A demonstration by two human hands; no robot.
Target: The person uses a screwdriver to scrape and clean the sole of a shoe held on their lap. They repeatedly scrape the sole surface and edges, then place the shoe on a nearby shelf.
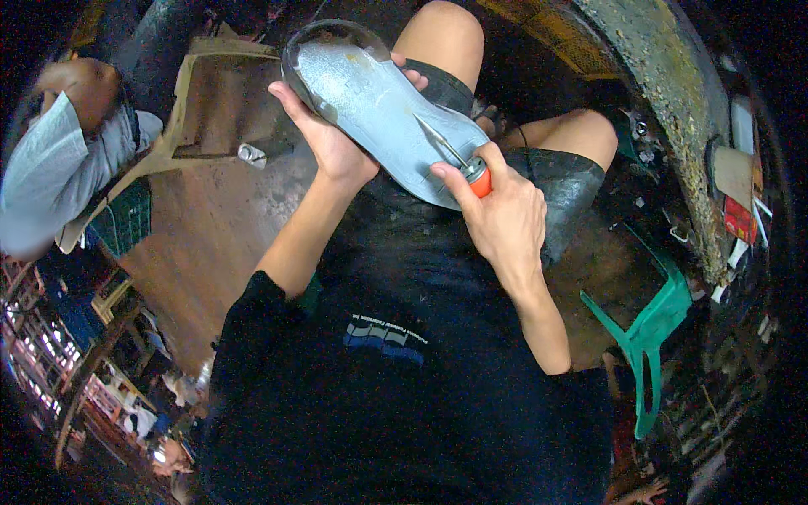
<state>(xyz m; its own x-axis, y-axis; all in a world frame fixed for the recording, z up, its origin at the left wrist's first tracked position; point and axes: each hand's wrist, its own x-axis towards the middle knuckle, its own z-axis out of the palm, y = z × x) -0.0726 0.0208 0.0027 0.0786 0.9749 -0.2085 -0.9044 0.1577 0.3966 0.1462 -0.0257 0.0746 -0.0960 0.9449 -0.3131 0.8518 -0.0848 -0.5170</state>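
My left hand [337, 147] cradles a shoe-sole-shaped piece [370, 109], pale grey-blue on its face with a darker glossy rounded end, held at a slant above my lap. My right hand [501, 206] grips a short orange-handled tool [480, 185] with a metal top and a slim pointed blade [442, 140], which lies over the narrower part of the piece, angled toward the upper left. Whether the tip touches the surface I cannot tell. My right thumb is on or beside the piece's lower edge.
Another person [50, 177] in grey is at the left. A small pale cylinder [251, 155] lies beyond my left arm. At the right are a rough concrete edge [665, 101], a green plastic chair [648, 320] and assorted clutter [741, 219]. My bare knees are beyond the held piece.
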